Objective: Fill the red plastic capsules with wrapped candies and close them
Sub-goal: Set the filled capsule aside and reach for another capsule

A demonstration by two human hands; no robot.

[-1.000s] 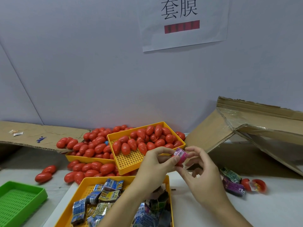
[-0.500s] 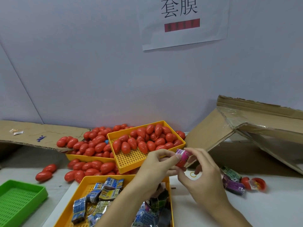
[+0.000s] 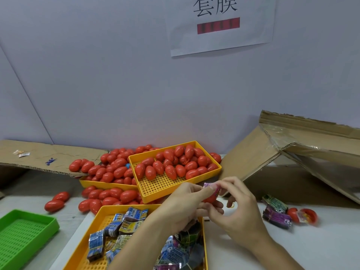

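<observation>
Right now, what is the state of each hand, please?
Left hand: grips the red capsule, thumb pressing the pink wrapped candy into it.
Right hand: pinches the same candy and capsule.

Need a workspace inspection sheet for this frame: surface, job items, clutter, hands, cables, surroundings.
Surface: white table.
Job's things: closed red capsules fill the upper yellow tray and lie piled beside and below it; wrapped candies in the near yellow tray; an open capsule and purple candies on the right.
Clutter: green tray, torn cardboard.
Hands: left hand and right hand together hold a red capsule with a pink candy at its mouth.
Cables: nothing seen.
Surroundings: white wall with paper sign.
</observation>
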